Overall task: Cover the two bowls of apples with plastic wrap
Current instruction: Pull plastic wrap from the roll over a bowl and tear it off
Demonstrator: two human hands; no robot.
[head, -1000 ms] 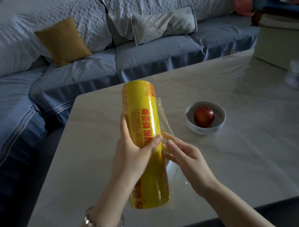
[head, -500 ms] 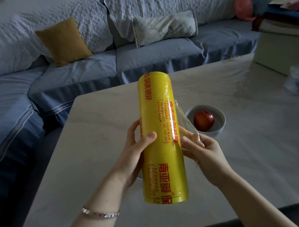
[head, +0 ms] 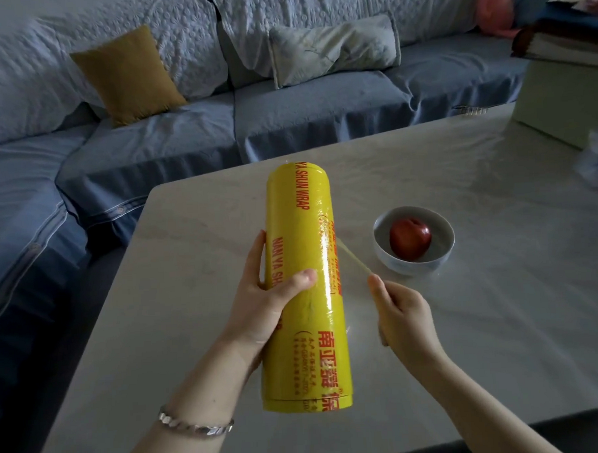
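Head cam, L hand (head: pixel 259 296) grips 1 wrap roll (head: pixel 299 226), R hand (head: pixel 404 314) pinches film (head: pixel 355 259), 1 bowl (head: pixel 412 266), 1 apple (head: pixel 410 238)

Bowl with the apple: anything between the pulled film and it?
Nothing visible. Right hand pinches the film just short of the bowl; only bare table between. Left hand holds the roll, off to the left.

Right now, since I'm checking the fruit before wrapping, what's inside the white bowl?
One red apple sits inside the bowl, with bare grey interior around it. The bowl's floor under the apple is hidden.
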